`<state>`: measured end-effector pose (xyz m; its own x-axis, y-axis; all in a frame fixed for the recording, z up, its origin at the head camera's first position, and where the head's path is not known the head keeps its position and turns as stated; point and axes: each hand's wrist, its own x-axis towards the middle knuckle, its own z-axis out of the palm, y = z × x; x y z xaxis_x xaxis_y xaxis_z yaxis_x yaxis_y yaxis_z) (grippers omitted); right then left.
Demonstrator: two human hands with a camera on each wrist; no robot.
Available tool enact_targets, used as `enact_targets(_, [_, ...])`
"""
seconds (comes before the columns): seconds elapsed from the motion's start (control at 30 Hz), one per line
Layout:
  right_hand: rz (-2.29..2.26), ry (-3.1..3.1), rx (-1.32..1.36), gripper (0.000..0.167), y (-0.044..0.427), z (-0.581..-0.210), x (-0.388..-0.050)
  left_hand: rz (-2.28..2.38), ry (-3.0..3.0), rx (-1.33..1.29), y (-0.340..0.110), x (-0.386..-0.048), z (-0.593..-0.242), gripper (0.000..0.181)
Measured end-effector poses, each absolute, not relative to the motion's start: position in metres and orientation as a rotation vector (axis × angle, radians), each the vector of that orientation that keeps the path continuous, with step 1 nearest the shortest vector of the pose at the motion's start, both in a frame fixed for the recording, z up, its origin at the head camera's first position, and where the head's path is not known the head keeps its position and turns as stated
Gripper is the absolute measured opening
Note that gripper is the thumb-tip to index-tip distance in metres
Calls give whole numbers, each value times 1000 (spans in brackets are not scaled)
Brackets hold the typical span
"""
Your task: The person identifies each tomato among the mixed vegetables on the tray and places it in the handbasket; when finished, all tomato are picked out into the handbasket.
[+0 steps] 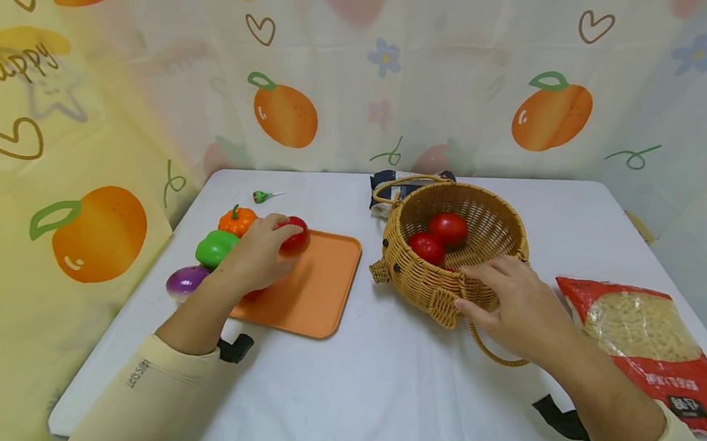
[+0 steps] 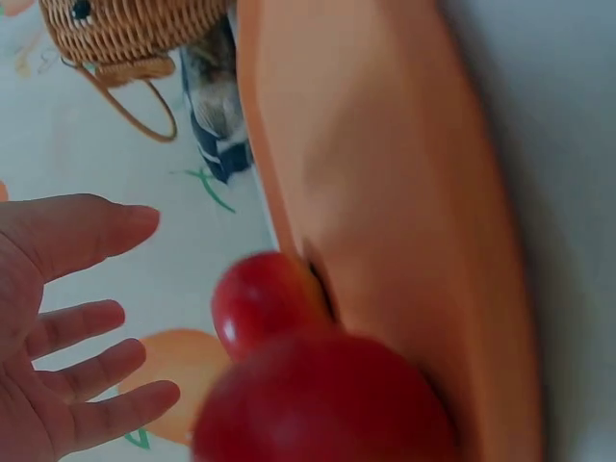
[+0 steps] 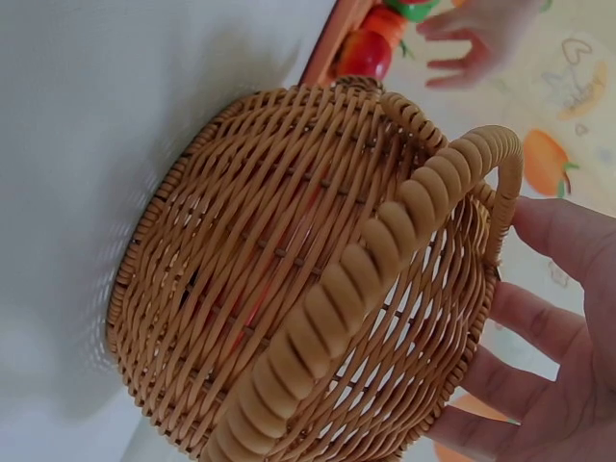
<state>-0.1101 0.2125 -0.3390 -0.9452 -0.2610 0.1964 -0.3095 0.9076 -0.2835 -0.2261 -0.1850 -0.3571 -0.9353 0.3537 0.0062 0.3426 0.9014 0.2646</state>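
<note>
Status: apparently partway | at least two red fruits [image 1: 448, 229] in basket [image 1: 413, 287], right of centre; two outstanding on tray [image 1: 316, 294], left of centre | your left hand [image 1: 257, 251]: spread wide, empty | your right hand [image 1: 524, 306]: holding basket rim

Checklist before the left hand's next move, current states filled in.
1. Left hand holds something: not ok; its fingers are spread and empty.
2. Glossy red round fruits on the flat orange rectangular tray: ok, at least two there.
3. Right hand on the tan woven wicker basket: ok, at the rim.
4. Firmness of that hold: cannot tell.
5. Room in the basket: ok; bare wicker shows beside two red fruits.
</note>
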Motion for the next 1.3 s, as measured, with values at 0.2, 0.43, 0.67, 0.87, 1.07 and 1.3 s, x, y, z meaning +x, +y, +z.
enact_targets(0.2, [473,-2891,460,48,213,-340,-110,323,2975,492,-205,-219,-361,62])
enact_targets(0.43, [464,-2872,473,48,213,-340,-109,239,2964,538,-219,-214,-369,60])
enact_targets(0.67, [466,-2871,473,48,213,-341,-109,221,2959,521,-229,-208,-372,62])
enact_targets(0.87, [445,-2871,469,48,213,-339,-110,211,2932,515,-234,-200,-369,59])
enact_targets(1.07, [435,-2887,447,49,213,-340,-109,219,2925,516,-236,-199,-372,53])
enact_targets(1.3, [437,-2894,447,50,212,-339,-109,213,2942,534,-237,-198,-375,49])
